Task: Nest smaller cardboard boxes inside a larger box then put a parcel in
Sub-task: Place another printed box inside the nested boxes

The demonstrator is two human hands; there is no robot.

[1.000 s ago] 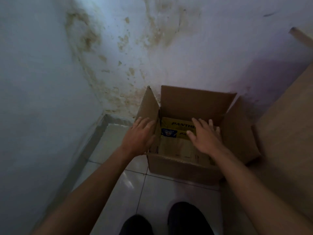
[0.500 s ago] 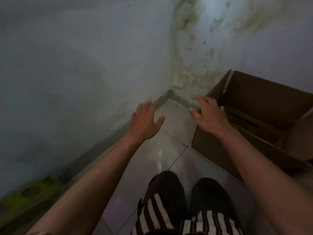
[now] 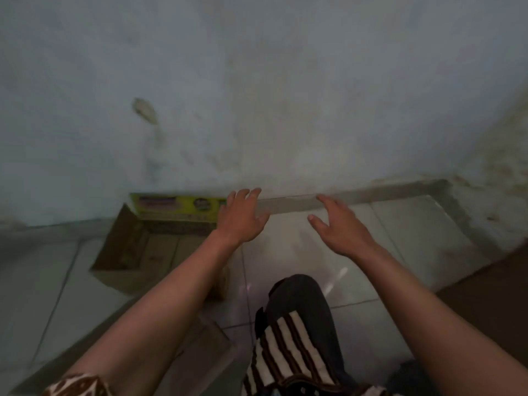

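An open cardboard box (image 3: 134,252) lies on the tiled floor at the left, against the wall, with a yellow-green printed flap (image 3: 177,207) at its far side. My left hand (image 3: 241,217) hovers at that flap's right end, fingers spread and empty. My right hand (image 3: 340,227) hangs over bare tile to the right, fingers apart, holding nothing. A brown cardboard surface (image 3: 491,284), part of the larger box, shows at the right edge. My left forearm hides the near right part of the left box.
A stained wall (image 3: 271,95) with a low skirting (image 3: 371,195) runs across the back and meets another wall at the right corner. My knee in dark trousers (image 3: 300,298) and a striped cloth (image 3: 285,350) are at the bottom centre. Another flat cardboard piece (image 3: 200,347) lies under my left forearm.
The view has swung left, away from the large box in the corner. Both hands left that box and now hover near a second box by the wall.
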